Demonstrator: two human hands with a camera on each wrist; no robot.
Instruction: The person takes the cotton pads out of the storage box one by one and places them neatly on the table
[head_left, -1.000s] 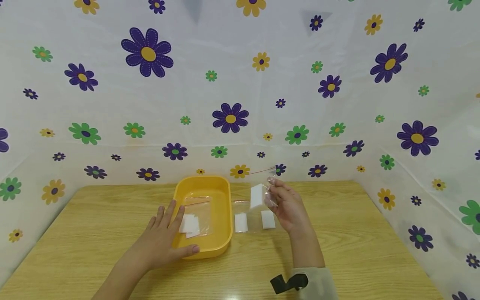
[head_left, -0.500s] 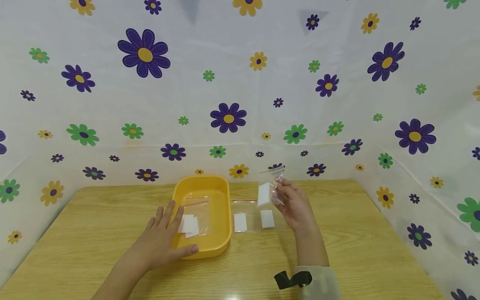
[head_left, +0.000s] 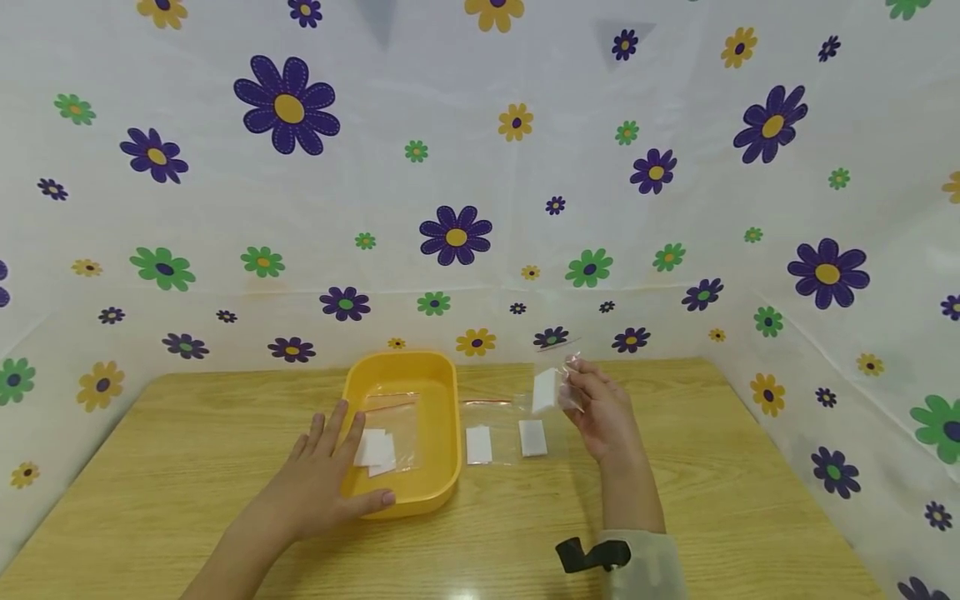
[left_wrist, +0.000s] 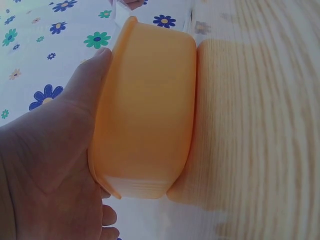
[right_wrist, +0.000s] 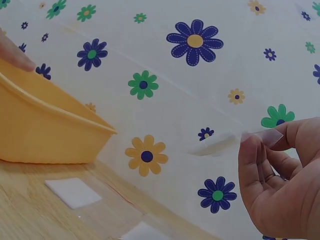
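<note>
In the head view my right hand [head_left: 606, 417] pinches the edge of a clear zip bag [head_left: 573, 393] with a white rectangular piece [head_left: 545, 391] in it, above the table. The right wrist view shows thumb and fingertips gripping the plastic. My left hand [head_left: 318, 479] rests on the near left rim of a yellow plastic tub [head_left: 448, 467], fingers spread and fairly straight. Inside the tub lie clear bags with overlapping white pieces [head_left: 377, 450]. Right of the tub, two more clear bags lie flat, one with a white piece [head_left: 478, 445], the other with another white piece [head_left: 533, 437].
Everything stands on a wood-grain table [head_left: 720, 483]. A white curtain [head_left: 360, 192] with printed flowers hangs along the back and both sides. A black strap [head_left: 592, 554] sits on the right sleeve.
My right hand has moved a little to the right with the clear zip bag, away from the tub. My left hand and the tub stay put.
</note>
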